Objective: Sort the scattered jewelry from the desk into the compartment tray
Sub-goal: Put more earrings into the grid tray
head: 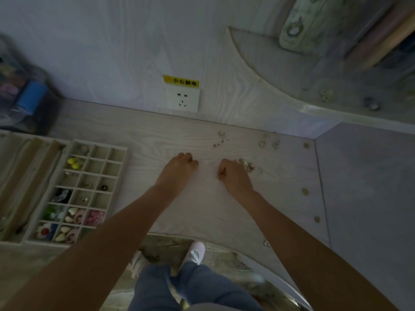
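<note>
Desk: pale wood-grain desk top (pixel 170 135) runs across under me, meeting a pale wood-grain wall at 12 o'clock.
Wall: white wall socket (pixel 182 100) with a yellow warning sticker (pixel 181 81) above it sits at 12 o'clock from my hands.
Tray: beige compartment tray with a grid of small square cells (pixel 122 167) lies on the desk at 9 o'clock, well apart from my left hand.
Tray contents: two yellow round beads (pixel 74 163) in a far cell, a small black ring (pixel 104 187) in a middle cell, pink pieces (pixel 96 217) and cream heart-shaped pieces (pixel 72 211) in the near cells, a white flower with a red centre (pixel 44 230) in the nearest left cell.
Left hand: my left hand (pixel 179 168) rests knuckles-up on the desk, fingers curled under; I cannot tell whether it holds anything.
Right hand: my right hand (pixel 233 173) rests on the desk just beside the left, fingers curled in towards the palm; whether something is pinched inside is hidden.
Scattered jewelry: a small pile of pale gold and clear jewelry pieces (pixel 247 164) lies at 2 o'clock, touching the far edge of my right hand; thin earring hooks and small rings (pixel 221 139) lie further off at 1 o'clock; more small rings (pixel 268 142) sit near the wall at 2 o'clock.
Below: blue trousers (pixel 179 288) and a pink-and-white shoe (pixel 195 252) show at 6 o'clock.
</note>
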Demonstrator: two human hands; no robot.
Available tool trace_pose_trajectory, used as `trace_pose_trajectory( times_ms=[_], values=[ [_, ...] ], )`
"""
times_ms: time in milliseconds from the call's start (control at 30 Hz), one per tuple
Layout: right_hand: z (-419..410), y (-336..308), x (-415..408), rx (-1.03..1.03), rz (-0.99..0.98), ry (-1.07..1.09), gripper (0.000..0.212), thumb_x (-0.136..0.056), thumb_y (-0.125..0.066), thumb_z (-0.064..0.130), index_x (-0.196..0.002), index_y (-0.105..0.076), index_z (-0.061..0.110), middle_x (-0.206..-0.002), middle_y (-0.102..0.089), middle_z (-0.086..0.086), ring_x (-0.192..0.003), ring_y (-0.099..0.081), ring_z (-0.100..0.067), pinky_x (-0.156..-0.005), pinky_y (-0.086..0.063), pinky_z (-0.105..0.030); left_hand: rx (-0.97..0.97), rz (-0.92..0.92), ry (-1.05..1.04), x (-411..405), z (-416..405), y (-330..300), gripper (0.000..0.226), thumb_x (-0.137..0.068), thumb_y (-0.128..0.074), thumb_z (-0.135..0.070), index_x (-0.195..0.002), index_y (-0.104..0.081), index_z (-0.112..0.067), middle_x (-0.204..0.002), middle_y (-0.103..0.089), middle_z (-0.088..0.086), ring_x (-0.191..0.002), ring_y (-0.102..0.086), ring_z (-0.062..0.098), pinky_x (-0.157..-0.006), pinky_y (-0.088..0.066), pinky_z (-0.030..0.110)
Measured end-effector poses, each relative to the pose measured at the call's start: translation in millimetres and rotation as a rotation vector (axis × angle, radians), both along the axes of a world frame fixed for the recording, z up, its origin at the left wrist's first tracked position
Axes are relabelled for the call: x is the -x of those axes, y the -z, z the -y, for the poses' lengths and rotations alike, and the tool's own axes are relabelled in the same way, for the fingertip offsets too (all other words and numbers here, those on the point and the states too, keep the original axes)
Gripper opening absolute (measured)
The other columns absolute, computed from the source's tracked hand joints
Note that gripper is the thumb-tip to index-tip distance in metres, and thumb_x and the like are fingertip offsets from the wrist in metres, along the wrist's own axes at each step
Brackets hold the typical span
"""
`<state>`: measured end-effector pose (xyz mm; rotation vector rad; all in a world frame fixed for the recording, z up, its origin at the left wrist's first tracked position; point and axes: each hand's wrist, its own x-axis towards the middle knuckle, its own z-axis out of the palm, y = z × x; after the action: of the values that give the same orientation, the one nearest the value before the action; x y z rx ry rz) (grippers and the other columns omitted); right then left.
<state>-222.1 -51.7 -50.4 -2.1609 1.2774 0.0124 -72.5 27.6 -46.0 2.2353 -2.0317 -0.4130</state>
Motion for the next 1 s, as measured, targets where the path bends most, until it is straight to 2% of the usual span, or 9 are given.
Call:
trace_pose_trajectory(
  times_ms=[133, 200, 267, 333, 400, 467, 600, 767, 1000],
  values=[
    [-5, 2, 0, 0.012, -0.021, 0.008, 0.003, -0.086, -0.058, 0.004, -0.086, -0.06, 0.006, -0.091, -0.064, -0.012, -0.086, -0.058, -0.025, -0.076, -0.046, -0.034, 0.008, -0.141, -0.113, -2, 1, 7, 0.02, -0.094, -0.041, -0.005, -0.107, -0.056, -0.008, -0.105, -0.055, 0.011, -0.095, -0.052, 0.025, -0.082, -0.04, 0.03],
    [-6, 0, -1, -0.033, -0.028, 0.002, 0.005, -0.086, -0.058, 0.003, -0.087, -0.062, 0.005, -0.09, -0.064, -0.009, -0.084, -0.058, -0.022, -0.075, -0.044, -0.029, 0.013, -0.354, -0.238, -2, 0, 7, 0.018, -0.093, -0.044, -0.003, -0.104, -0.058, -0.007, -0.101, -0.057, 0.009, -0.093, -0.054, 0.022, -0.077, -0.039, 0.022],
    [-6, -6, -1, -0.237, 0.069, 0.096, 0.008, -0.086, -0.059, 0.001, -0.081, -0.063, 0.006, -0.079, -0.062, -0.005, -0.072, -0.057, -0.017, -0.071, -0.046, -0.026, 0.056, -0.634, -0.44, -3, -2, -1, 0.013, -0.092, -0.05, -0.002, -0.099, -0.061, -0.006, -0.095, -0.06, 0.002, -0.087, -0.057, 0.013, -0.073, -0.038, 0.013],
    [-8, -16, -3, -0.552, 0.268, 0.296, 0.02, -0.087, -0.058, -0.003, -0.072, -0.057, 0.011, -0.072, -0.059, -0.003, -0.063, -0.057, -0.013, -0.06, -0.051, -0.022, 0.077, -0.975, -0.596, -6, -7, -13, 0.009, -0.091, -0.052, -0.001, -0.091, -0.059, -0.007, -0.087, -0.062, 0.002, -0.076, -0.062, 0.006, -0.071, -0.046, 0.013],
    [-13, -25, -6, -0.798, 0.449, 0.406, 0.02, -0.089, -0.055, -0.003, -0.075, -0.055, 0.01, -0.075, -0.06, -0.006, -0.069, -0.06, -0.014, -0.061, -0.051, -0.018, 0.076, -1.326, -0.669, -9, -16, -25, 0.014, -0.093, -0.049, 0.002, -0.084, -0.055, -0.007, -0.081, -0.062, 0.008, -0.068, -0.067, 0.005, -0.07, -0.053, 0.016],
    [-18, -33, -13, -0.906, 0.522, 0.406, 0.017, -0.091, -0.053, -0.001, -0.078, -0.055, 0.009, -0.079, -0.062, -0.006, -0.075, -0.062, -0.015, -0.066, -0.051, -0.02, 0.034, -1.478, -0.658, -14, -28, -36, 0.016, -0.095, -0.045, 0.001, -0.083, -0.052, -0.007, -0.08, -0.063, 0.007, -0.067, -0.069, 0.006, -0.066, -0.055, 0.016],
    [-30, -49, -41, -0.899, 0.581, 0.345, 0.014, -0.089, -0.056, -0.003, -0.08, -0.058, 0.008, -0.076, -0.064, -0.007, -0.062, -0.063, -0.009, -0.054, -0.048, -0.015, 0.014, -1.444, -0.611, -30, -52, -47, 0.014, -0.096, -0.045, -0.002, -0.085, -0.052, -0.008, -0.077, -0.07, 0.001, -0.064, -0.068, 0.009, -0.058, -0.051, 0.018],
    [-53, -63, -85, -0.94, 0.579, 0.216, 0.012, -0.09, -0.054, -0.002, -0.085, -0.062, 0.006, -0.077, -0.063, -0.009, -0.066, -0.061, -0.011, -0.058, -0.049, -0.015, 0.057, -1.213, -0.519, -62, -81, -57, 0.011, -0.09, -0.055, 0.001, -0.084, -0.056, -0.008, -0.061, -0.068, -0.002, -0.052, -0.062, 0.007, -0.054, -0.052, 0.018],
    [-99, -71, -144, -1.03, 0.361, 0.097, 0.018, -0.093, -0.055, 0.017, -0.076, -0.058, 0.012, -0.072, -0.057, -0.003, -0.06, -0.053, -0.011, -0.052, -0.043, -0.016, 0.07, -1.014, -0.467, -116, -131, -69, 0.022, -0.084, -0.064, 0.001, -0.079, -0.048, -0.013, -0.064, -0.069, -0.002, -0.055, -0.065, 0.007, -0.054, -0.051, 0.016]
  ],
)
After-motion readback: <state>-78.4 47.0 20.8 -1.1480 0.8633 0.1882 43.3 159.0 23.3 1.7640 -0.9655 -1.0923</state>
